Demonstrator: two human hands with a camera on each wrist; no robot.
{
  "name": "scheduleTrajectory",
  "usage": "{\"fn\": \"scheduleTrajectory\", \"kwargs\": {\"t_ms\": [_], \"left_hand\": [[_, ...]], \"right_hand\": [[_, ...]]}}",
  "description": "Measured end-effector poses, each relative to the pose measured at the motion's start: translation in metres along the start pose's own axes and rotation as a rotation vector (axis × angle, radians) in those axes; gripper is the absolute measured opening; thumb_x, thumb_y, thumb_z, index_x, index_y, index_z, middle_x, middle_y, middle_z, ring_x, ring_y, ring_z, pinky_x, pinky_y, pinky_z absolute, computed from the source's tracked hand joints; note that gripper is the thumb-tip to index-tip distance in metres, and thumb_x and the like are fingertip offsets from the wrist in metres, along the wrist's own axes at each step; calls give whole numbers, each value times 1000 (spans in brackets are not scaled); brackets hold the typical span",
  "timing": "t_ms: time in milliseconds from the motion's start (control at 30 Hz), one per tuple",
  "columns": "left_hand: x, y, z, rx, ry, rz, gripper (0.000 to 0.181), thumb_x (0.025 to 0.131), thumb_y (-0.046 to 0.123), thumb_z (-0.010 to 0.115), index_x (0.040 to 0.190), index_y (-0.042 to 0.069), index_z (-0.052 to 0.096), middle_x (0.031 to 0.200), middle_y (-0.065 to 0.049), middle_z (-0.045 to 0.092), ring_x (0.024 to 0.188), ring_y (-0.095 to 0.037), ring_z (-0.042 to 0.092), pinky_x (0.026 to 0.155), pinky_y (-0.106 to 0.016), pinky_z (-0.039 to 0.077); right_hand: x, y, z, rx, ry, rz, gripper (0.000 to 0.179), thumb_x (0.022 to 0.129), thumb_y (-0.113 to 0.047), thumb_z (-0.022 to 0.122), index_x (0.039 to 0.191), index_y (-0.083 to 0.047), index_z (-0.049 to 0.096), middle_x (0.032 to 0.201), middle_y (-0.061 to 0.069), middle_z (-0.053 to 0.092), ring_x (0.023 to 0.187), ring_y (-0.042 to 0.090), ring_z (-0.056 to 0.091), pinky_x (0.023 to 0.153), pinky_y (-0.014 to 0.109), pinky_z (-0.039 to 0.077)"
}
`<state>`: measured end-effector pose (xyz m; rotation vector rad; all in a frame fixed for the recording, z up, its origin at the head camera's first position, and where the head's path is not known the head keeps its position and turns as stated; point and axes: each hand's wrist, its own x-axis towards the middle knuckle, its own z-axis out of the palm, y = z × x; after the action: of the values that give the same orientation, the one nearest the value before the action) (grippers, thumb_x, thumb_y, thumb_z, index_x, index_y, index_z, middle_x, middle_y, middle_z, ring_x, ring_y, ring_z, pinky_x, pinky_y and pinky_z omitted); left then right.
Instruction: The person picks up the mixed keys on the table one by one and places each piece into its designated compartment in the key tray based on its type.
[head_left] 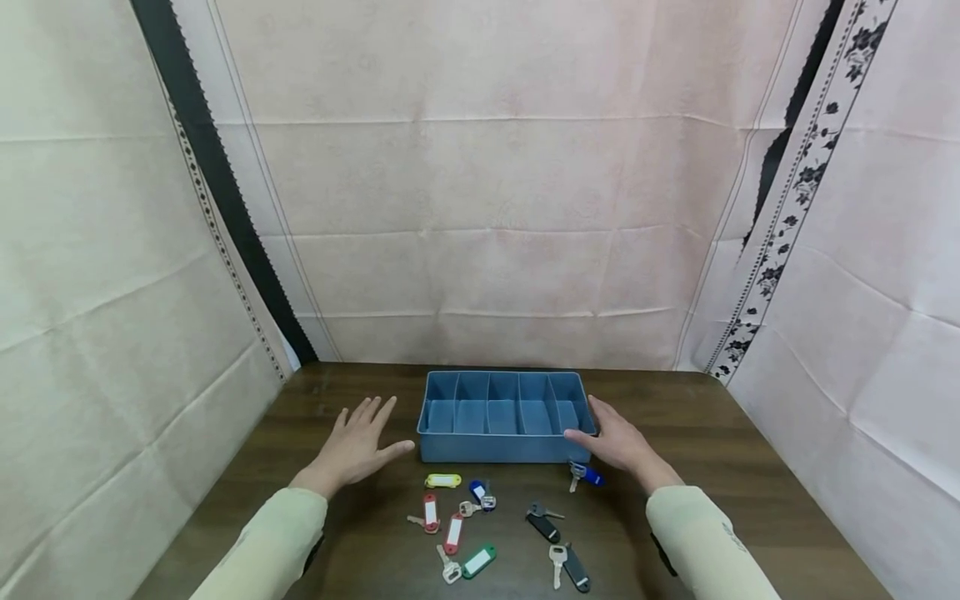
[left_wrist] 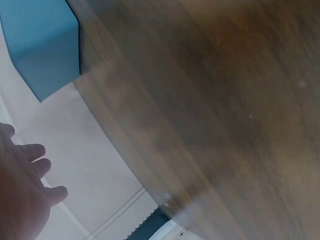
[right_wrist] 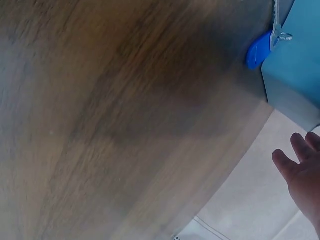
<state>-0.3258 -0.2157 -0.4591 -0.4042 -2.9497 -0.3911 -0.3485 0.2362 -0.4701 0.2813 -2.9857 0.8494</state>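
1. Head view: the step in hand looks like setting or steadying the box [head_left: 495,449], which sits midway along the counter [head_left: 375,537], close to its far edge. The left hand [head_left: 352,446] has its fingers spread, holds nothing and is apart from the box. The right hand [head_left: 618,440] reaches around the box's right end, fingers extended, not gripping; whether it touches, I cannot tell.
2. Head view: steadying both ends would call for the left hand to come in to the left end; sorting would call for both to draw back towards the near edge.
3. Head view, counted: one box with five compartments; eight tags, being one yellow [head_left: 452,481], two red [head_left: 431,510], two blue [head_left: 592,476], one green [head_left: 478,562] and two black [head_left: 577,573]; at least six keys [head_left: 558,552], some overlapping. All tags and keys lie outside the box.
4. Left wrist view: one box end, near the far edge; four fingertips, apart from it.
5. Right wrist view: one blue tag and one key by a box corner; three fingers, straight, just beside the box.
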Motion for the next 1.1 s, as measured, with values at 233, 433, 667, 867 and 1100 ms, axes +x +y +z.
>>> {"fn": "scheduleTrajectory", "kwargs": {"t_ms": [233,433,667,867,1100], "left_hand": [[-6,9,-2,-18,-5,12,94,89,72,52,156,9,30,155,-26,31,145,-45,22,112,-68,13],[-11,13,-3,-39,-17,20,98,86,77,49,156,11,32,155,-24,33,143,-45,26,112,-67,18],[-21,12,4,-62,-40,40,100,84,82,44,156,14,33,154,-21,35,142,-42,30,111,-65,23],[-27,13,12,-96,-65,56,100,82,83,46,153,15,38,153,-19,38,142,-40,32,110,-65,26],[-32,21,18,-141,-97,31,83,87,66,61,150,15,44,151,-17,43,140,-40,36,109,-64,28]], "right_hand": [[1,-1,5,27,-8,28,99,90,-65,56,157,-2,19,159,27,22,142,50,25,108,68,25],[2,-1,8,24,-29,52,101,90,-67,55,158,-2,16,158,28,23,142,50,25,109,66,25],[1,-4,9,70,-34,61,97,93,-64,53,158,-3,14,158,28,22,142,50,25,109,66,25],[0,-3,10,77,-38,64,97,93,-63,53,159,-4,12,158,27,23,141,50,26,109,66,26],[2,-3,12,100,-44,74,94,96,-57,55,159,-4,10,157,30,23,140,51,27,108,66,27]]}}
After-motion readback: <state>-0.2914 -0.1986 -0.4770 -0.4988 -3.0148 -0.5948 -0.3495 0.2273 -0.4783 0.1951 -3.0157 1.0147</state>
